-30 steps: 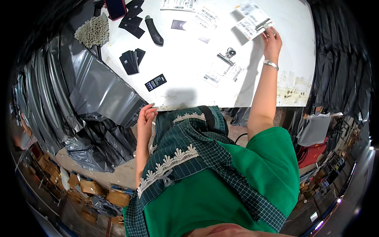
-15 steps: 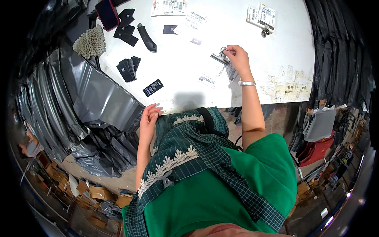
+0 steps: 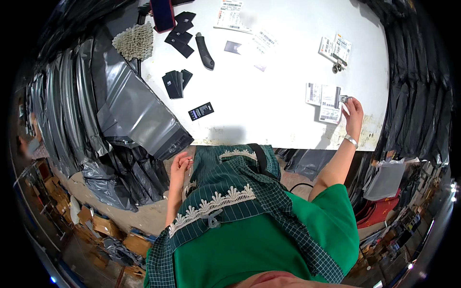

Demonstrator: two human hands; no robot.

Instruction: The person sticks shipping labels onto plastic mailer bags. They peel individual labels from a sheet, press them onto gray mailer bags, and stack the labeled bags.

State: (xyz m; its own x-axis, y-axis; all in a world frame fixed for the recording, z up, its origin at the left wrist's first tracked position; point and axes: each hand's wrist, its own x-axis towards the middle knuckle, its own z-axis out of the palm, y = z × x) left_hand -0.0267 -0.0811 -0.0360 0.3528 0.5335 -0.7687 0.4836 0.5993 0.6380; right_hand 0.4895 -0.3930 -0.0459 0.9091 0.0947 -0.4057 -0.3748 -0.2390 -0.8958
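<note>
At the right side of the white table [image 3: 269,105], my right hand [image 3: 353,115] is closed on a metal clip [image 3: 344,99]. Printed white label sheets [image 3: 330,104] hang from that clip in two overlapping stacks, just over the tabletop. A second clipped bundle of labels [image 3: 335,49] lies farther back. My left hand [image 3: 179,166] hangs low beside the near table edge, next to my apron. Its fingers are loosely bent and apart, and I see nothing held in them.
Black cards [image 3: 176,84], a black-handled cutter [image 3: 205,53], a phone [image 3: 163,15] and loose labels [image 3: 232,17] lie on the table. Grey plastic bags [image 3: 139,105] crowd the left edge; dark bags [image 3: 408,62] hang along the right. A black printed card [image 3: 200,111] lies near the front.
My right hand has carried the clip and its labels from mid-table to the right, lifting and turning the sheets. My left hand has dropped slightly away from the table edge.
</note>
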